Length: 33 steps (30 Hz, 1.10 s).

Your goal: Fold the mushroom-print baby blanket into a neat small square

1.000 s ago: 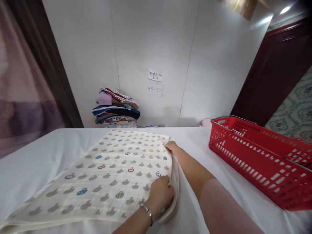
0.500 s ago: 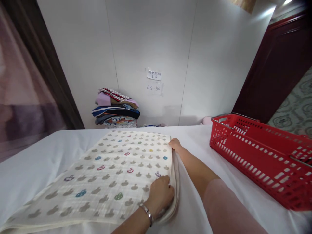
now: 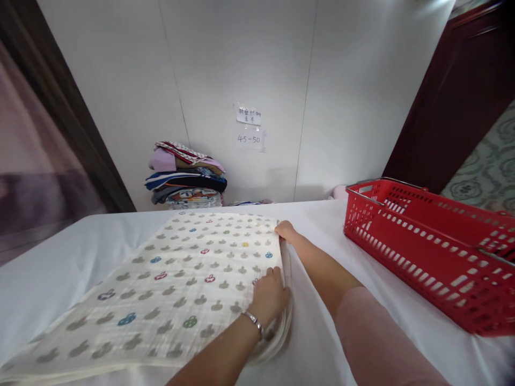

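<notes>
A cream muslin blanket (image 3: 181, 284), printed with grey and coloured mushrooms, lies folded in layers across the white-covered table. At its far right corner my right hand (image 3: 285, 231) pinches the edge between closed fingers. Nearer to me, my left hand (image 3: 270, 297), with a silver bracelet on the wrist, is closed over the right side of the blanket. Its fingertips are partly hidden against the fabric. The layers bulge in a rounded fold just beneath and beside this hand.
To the right stands a red plastic basket (image 3: 426, 252) with metal handles. Beyond the table's far edge is a stack of folded clothes (image 3: 187, 179) against a white wall with paper labels (image 3: 248, 139). A curtain (image 3: 52, 112) hangs at the left.
My left hand has slid forward along the blanket's right edge, closer to my right hand. My right hand keeps its hold on the far corner. The view has shifted slightly.
</notes>
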{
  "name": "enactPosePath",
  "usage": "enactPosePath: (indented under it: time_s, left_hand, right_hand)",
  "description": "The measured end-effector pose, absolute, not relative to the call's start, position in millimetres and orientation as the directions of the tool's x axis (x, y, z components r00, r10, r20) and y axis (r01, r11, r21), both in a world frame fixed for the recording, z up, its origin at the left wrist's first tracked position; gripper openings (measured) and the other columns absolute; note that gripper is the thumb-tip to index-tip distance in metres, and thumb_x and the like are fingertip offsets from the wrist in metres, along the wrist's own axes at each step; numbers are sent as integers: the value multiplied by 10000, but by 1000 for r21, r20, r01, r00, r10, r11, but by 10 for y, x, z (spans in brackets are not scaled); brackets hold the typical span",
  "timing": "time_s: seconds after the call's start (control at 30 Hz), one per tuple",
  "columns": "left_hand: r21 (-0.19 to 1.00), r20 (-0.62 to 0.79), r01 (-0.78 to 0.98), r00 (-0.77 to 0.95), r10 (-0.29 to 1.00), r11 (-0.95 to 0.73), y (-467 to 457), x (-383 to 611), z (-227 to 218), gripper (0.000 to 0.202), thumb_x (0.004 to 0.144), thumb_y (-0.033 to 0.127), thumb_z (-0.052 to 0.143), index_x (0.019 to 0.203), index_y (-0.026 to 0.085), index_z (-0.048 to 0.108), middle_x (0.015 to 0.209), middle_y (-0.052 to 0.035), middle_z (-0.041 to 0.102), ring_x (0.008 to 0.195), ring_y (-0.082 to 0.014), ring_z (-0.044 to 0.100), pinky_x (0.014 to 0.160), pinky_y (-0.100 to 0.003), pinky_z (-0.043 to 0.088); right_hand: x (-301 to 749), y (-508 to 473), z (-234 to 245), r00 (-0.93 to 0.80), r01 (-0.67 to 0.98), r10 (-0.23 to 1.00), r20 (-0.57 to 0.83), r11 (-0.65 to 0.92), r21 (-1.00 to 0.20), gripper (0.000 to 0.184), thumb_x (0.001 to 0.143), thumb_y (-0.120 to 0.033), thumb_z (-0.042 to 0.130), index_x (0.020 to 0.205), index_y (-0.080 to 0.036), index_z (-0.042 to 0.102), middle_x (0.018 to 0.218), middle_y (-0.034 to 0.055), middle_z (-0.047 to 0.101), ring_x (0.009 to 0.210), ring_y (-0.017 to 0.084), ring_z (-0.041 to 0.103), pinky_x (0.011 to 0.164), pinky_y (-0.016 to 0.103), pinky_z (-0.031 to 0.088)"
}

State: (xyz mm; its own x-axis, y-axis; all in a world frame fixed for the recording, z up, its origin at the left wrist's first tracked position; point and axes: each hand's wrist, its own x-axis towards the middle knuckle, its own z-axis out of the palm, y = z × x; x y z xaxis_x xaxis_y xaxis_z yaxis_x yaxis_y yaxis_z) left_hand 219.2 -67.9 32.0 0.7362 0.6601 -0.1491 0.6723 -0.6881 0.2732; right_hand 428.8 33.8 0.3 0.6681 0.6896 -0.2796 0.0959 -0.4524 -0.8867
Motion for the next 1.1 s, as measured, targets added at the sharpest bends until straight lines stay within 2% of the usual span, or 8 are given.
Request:
enactPosePath:
  time_s: [0.13,0.2,0.4,0.6,0.73,0.83,0.97,1.1]
  left_hand:
    - [267,-190,672,740,645,-691,-625,2163,329,294,735,153,451,1022,161,513,1035,-98,572,909,-227,590,755,-331,436]
    - [251,-169,667,744,646,-702,-635,2176,324,313,724,145,460,1032,159,513,1026,-106,575,907,-235,591,755,-342,440]
    - [238,-178,663,748,640,-709,-650,2285,335,268,754,136,429,999,126,538,978,-141,605,918,-265,603,757,-359,447]
    - [296,-127,634,767,628,-715,-565,2265,474,259,735,103,417,946,157,557,928,-116,642,890,-247,616,722,-333,455]
    - [277,-172,602,798,578,-748,-623,2263,430,278,720,82,426,952,151,562,943,-128,641,901,-256,616,734,-346,457]
    - [252,-175,597,802,571,-761,-689,2280,338,327,706,52,417,987,131,565,955,-146,636,913,-263,615,748,-360,459]
    - [258,-167,595,803,571,-761,-721,2273,299,343,700,43,409,992,127,569,943,-147,638,910,-256,615,755,-354,460]
    - [284,-148,592,804,576,-754,-712,2240,291,321,703,71,422,977,149,570,949,-127,640,897,-247,615,764,-354,457]
  right_hand:
    - [4266,366,-1,701,112,649,-295,-509,-854,79,759,-189,656,780,-133,604,608,6,581,516,131,573,461,229,463]
    - [4244,378,-18,719,125,636,-281,-516,-847,92,686,-137,685,732,-143,606,546,8,568,489,158,578,425,233,443]
    - [4196,418,-34,767,258,622,-157,-523,-813,89,622,-130,684,664,-156,610,597,49,618,673,208,627,474,208,421]
    - [4414,345,95,808,379,589,-1,-520,-766,85,725,-126,550,747,-163,623,848,83,666,907,207,600,584,190,408]
    - [4542,160,13,803,376,593,-54,-576,-726,50,681,-98,593,693,-135,624,747,103,660,794,223,625,542,212,395]
    - [4561,97,-72,779,391,621,-84,-586,-710,15,677,-128,635,678,-140,625,692,72,653,728,210,631,537,214,396]
    - [4597,173,-62,755,422,651,-78,-574,-702,111,778,-236,611,741,-133,630,758,50,652,765,185,619,616,236,441]
    - [4653,316,-2,742,430,665,-89,-573,-698,214,864,-324,555,934,-128,603,934,40,621,832,159,599,735,325,495]
